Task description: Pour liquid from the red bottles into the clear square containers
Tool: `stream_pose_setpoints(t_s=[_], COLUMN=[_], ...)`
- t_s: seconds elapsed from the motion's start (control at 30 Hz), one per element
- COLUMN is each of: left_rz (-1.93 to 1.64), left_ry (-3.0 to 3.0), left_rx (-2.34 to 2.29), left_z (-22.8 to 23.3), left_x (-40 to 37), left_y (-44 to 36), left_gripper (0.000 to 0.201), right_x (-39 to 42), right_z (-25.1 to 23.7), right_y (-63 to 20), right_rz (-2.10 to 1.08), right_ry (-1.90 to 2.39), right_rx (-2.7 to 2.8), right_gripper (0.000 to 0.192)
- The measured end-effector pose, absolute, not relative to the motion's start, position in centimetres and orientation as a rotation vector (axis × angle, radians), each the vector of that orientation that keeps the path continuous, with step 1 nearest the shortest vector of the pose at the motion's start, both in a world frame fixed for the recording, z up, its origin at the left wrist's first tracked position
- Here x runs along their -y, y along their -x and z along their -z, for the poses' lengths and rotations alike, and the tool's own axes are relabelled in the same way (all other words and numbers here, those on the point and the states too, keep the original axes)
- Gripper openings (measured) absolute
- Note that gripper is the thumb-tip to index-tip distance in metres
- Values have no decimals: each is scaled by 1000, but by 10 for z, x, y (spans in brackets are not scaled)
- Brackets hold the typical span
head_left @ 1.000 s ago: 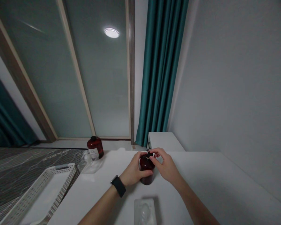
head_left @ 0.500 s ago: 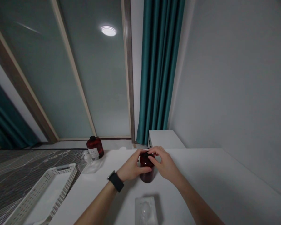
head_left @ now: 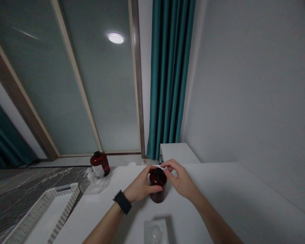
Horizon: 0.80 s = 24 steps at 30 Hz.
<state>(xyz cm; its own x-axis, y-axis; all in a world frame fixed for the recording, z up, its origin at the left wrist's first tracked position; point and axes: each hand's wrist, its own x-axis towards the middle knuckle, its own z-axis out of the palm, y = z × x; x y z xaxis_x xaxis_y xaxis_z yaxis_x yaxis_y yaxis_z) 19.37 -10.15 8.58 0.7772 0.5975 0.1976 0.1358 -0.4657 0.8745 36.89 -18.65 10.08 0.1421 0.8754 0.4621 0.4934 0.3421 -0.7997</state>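
Observation:
A dark red-brown bottle [head_left: 158, 195] with a black cap [head_left: 158, 171] stands upright on the white table. My left hand [head_left: 141, 185], with a dark watch at the wrist, wraps round its side, thumb across the front. Beside the cap, on its right, is my right hand [head_left: 180, 178]. Its thumb and forefinger are apart, and the fingertips lie close to the cap's edge; whether they touch it I cannot tell. Nearer to me lies a clear plastic package [head_left: 156, 232] with a rounded bulge, cut off by the lower edge of the view.
A second red-brown bottle [head_left: 101, 164] with a white label stands at the table's far left, by clear plastic packaging [head_left: 95, 186]. A white perforated basket [head_left: 38, 208] is at lower left. Behind the table are a white cabinet [head_left: 179, 152] and a teal curtain [head_left: 169, 84].
My right fingers have come off the cap's top to its right side, so more of the cap shows. My left hand stays round the bottle. The view has shifted slightly.

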Motion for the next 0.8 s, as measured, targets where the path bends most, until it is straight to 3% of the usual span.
stream_pose_setpoints(t_s=[0.1,0.8], left_rz=[-612,-669], left_ry=[-2007,-1983], left_rx=[-554,-565], left_z=[-85,-82], left_x=[101,103], left_y=[-195,-196], left_gripper=[56,58], right_x=[186,184], right_z=[-100,-92], right_y=[-368,-365], right_rz=[-502,-399], right_ry=[1310,1284], right_rx=[1478,1546], right_gripper=[29,30])
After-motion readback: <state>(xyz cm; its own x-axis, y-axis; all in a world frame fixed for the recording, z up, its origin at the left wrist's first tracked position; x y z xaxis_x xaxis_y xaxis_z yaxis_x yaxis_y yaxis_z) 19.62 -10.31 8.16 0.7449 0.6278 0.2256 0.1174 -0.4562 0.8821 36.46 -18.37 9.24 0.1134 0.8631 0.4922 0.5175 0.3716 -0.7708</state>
